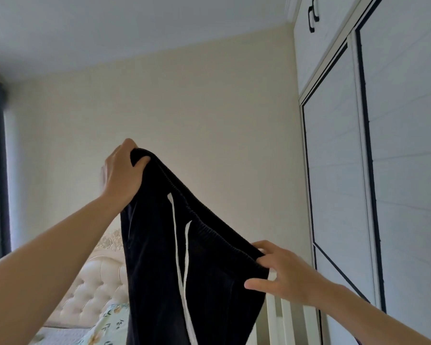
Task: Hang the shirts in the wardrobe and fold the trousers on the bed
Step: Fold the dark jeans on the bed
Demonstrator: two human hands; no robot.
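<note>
Holding the black trousers (209, 282) up in the air by the waistband (210, 224), the person has the left hand (123, 173) raised high, thumb and fingers clamped over one end of the elastic. The right hand (284, 272) sits lower and pinches the other end. The garment hangs slanted between them, in front of the wall and above the bed (110, 322), not yet laid down for folding.

The uneven height is the likeliest source of trouble. With one end so much higher, the legs probably hang twisted, and lowering them that way would give a skewed, creased fold. The right hand's hold looks lighter, with a finger or two spread off the cloth, so a shake to straighten the fabric could pull that end free. The white drawstring (182, 257) dangles loose down the front and may get trapped inside a fold.

The trouser legs run off the bottom edge, so their hems and alignment cannot be told. Only the tufted headboard (97, 282) and a strip of flowered bedding show; the rest of the bed is hidden behind the cloth and the left arm. The wardrobe (396, 170) on the right shows only door panels, with no shirts or hangers in view.
</note>
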